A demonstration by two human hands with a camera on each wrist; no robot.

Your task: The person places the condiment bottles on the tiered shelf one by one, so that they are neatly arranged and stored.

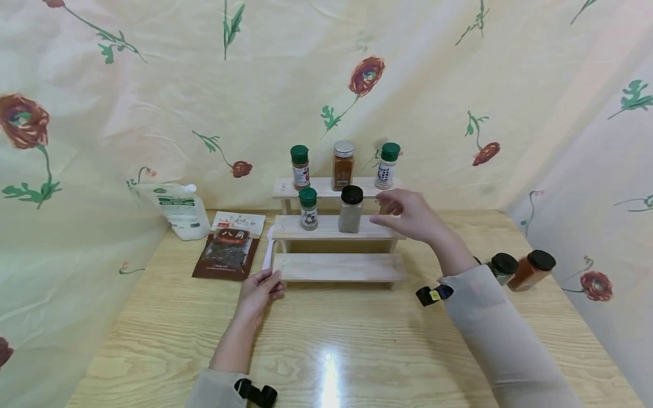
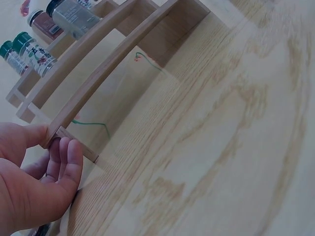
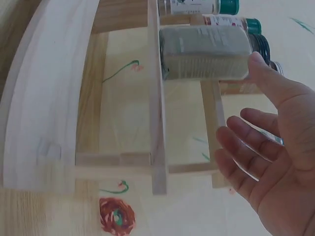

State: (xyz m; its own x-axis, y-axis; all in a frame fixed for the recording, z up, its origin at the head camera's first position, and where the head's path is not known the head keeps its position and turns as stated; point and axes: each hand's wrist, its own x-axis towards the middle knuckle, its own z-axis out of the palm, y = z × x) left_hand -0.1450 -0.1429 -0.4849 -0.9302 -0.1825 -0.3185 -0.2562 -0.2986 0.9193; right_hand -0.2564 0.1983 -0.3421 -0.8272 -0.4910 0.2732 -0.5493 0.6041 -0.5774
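Observation:
A three-step wooden spice rack (image 1: 339, 267) stands on the table. My left hand (image 1: 259, 294) pinches the left end of its lowest step, thumb and fingers around the corner in the left wrist view. On the middle step are a black-capped glass jar (image 1: 350, 211) of greyish powder and a green-capped shaker (image 1: 308, 209). My right hand (image 3: 275, 147), holding nothing, is just right of the black-capped jar, its fingers loosely bent. The top step bears a green-capped shaker (image 1: 300, 168), a silver-capped jar (image 1: 343, 167) of orange-brown powder and another green-capped shaker (image 1: 386, 166).
Left of the rack lie a brown-and-white spice packet (image 1: 229, 246) and a white spoon (image 1: 268, 249), with a white spouted pouch (image 1: 181, 211) behind. Black-capped jars, one with red contents (image 1: 530, 272), stand by my right sleeve. A floral cloth (image 1: 285, 102) hangs behind the table.

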